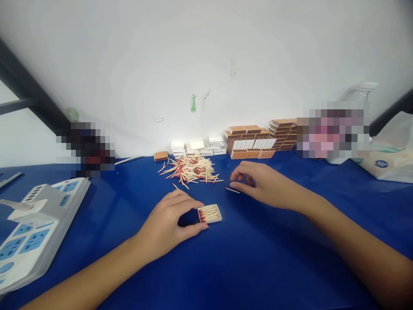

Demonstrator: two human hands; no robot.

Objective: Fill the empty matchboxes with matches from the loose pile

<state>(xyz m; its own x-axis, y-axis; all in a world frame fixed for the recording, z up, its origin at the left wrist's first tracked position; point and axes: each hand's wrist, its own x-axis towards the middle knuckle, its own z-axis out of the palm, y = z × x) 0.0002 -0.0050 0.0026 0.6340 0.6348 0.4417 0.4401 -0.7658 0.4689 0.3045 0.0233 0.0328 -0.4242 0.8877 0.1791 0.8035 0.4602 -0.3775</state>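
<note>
My left hand (pixel 172 217) holds a small white matchbox tray (pixel 220 214) by its left end, between thumb and fingers. Matches (pixel 209 213) lie side by side in the tray, red heads towards my left hand. To the right, my right hand (pixel 258 181) hovers low over the blue table, fingers curled and a small gap between thumb and index fingertip. A single match (pixel 232 190) lies just below that thumb. Behind both hands spreads a loose pile of red-tipped matches (pixel 193 170), with a stray match (pixel 176 186) or two at its near edge.
White trays (pixel 213 146) stand stacked behind the pile, beside one brown matchbox (pixel 161 156). Brown matchboxes (pixel 253 153) are stacked by the wall. A white power strip (pixel 58 224) fills the left side of the blue table (pixel 258 267); a tissue pack (pixel 387 159) sits far right.
</note>
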